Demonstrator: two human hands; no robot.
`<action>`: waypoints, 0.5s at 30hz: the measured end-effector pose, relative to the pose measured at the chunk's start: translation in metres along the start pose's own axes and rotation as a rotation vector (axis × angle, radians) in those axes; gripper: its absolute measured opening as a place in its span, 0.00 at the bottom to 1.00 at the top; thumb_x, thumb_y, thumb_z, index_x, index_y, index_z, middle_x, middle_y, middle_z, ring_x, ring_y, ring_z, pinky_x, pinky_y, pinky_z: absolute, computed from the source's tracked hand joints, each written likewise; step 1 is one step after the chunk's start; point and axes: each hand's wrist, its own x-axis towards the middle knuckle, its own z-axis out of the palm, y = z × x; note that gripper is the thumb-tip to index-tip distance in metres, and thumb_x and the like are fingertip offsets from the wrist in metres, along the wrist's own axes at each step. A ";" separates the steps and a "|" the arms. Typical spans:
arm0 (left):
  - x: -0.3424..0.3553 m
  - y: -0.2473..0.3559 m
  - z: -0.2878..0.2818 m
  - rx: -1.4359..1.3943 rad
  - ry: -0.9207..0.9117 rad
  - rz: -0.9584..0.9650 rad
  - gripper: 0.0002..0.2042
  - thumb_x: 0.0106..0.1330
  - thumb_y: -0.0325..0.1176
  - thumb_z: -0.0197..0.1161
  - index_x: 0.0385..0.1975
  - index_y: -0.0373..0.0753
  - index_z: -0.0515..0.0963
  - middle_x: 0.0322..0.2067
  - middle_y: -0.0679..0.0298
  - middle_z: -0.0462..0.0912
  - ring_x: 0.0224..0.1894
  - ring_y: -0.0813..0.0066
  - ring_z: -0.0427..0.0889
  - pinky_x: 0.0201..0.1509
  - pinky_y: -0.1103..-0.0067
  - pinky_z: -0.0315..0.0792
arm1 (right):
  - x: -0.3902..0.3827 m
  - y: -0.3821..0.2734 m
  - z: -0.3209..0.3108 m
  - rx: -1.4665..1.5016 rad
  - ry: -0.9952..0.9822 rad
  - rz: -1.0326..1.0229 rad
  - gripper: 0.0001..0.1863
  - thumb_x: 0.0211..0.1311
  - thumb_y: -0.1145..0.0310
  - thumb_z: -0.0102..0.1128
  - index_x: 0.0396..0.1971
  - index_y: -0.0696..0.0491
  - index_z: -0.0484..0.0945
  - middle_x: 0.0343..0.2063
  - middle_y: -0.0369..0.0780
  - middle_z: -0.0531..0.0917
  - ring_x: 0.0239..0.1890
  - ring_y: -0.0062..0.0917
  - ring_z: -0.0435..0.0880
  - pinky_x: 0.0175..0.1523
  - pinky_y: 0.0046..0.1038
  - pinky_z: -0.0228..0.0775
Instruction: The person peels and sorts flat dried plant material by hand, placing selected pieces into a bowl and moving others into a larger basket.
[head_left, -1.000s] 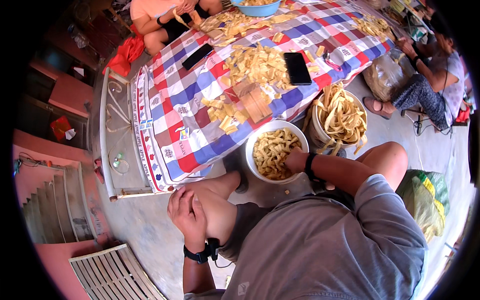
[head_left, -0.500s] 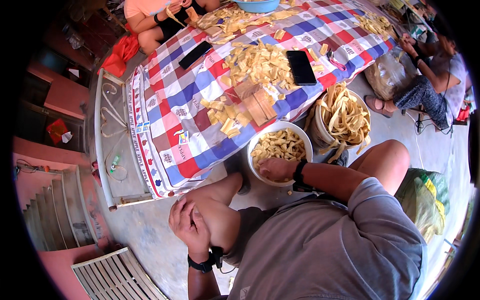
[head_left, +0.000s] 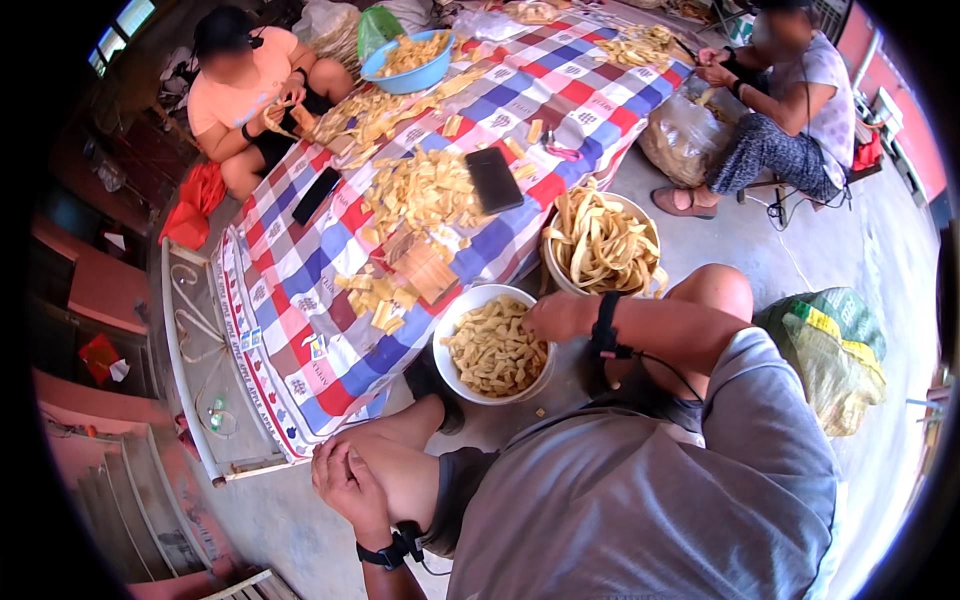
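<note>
My right hand point(head_left: 556, 318) is over the right rim of a white bucket point(head_left: 437, 352) filled with short, pale yellow cut pieces point(head_left: 495, 350). Its fingers are curled; what they hold, if anything, is hidden. Close behind this hand stands a second bucket point(head_left: 655, 232), heaped with long, pale yellow strips point(head_left: 605, 240). My left hand point(head_left: 350, 483) rests on my left knee with fingers stretched out and holds nothing.
A checked cloth covers the table point(head_left: 330, 375). On it lie loose pieces point(head_left: 430, 190), a wooden block point(head_left: 424, 268), two phones point(head_left: 494, 180) and a blue basin point(head_left: 410, 75). A person point(head_left: 245, 100) works across it, another point(head_left: 790, 100) at right. A green-white sack point(head_left: 830, 355) stands beside me.
My right hand has come up from the pieces inside the white bucket to its right rim. The left hand stays on the knee. The view has shifted, showing more of the table's far side.
</note>
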 end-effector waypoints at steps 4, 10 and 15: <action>0.007 0.012 0.002 0.003 -0.002 0.035 0.08 0.60 0.26 0.58 0.36 0.33 0.81 0.44 0.52 0.81 0.49 0.50 0.78 0.59 0.61 0.68 | -0.054 0.065 -0.035 0.057 0.209 0.125 0.12 0.54 0.67 0.55 0.37 0.51 0.83 0.34 0.48 0.85 0.40 0.45 0.84 0.45 0.41 0.76; 0.010 0.021 0.007 0.056 0.008 0.068 0.08 0.61 0.27 0.58 0.36 0.33 0.81 0.43 0.53 0.81 0.48 0.52 0.78 0.57 0.62 0.68 | -0.097 0.111 -0.056 0.061 0.274 0.453 0.13 0.55 0.64 0.55 0.37 0.51 0.83 0.33 0.47 0.85 0.41 0.43 0.84 0.46 0.40 0.75; 0.012 0.026 0.009 0.053 -0.001 0.064 0.08 0.60 0.27 0.58 0.36 0.35 0.81 0.43 0.55 0.82 0.48 0.54 0.78 0.58 0.63 0.68 | -0.099 0.117 -0.030 0.016 0.324 0.625 0.13 0.53 0.59 0.59 0.35 0.51 0.83 0.33 0.45 0.85 0.41 0.42 0.84 0.46 0.41 0.75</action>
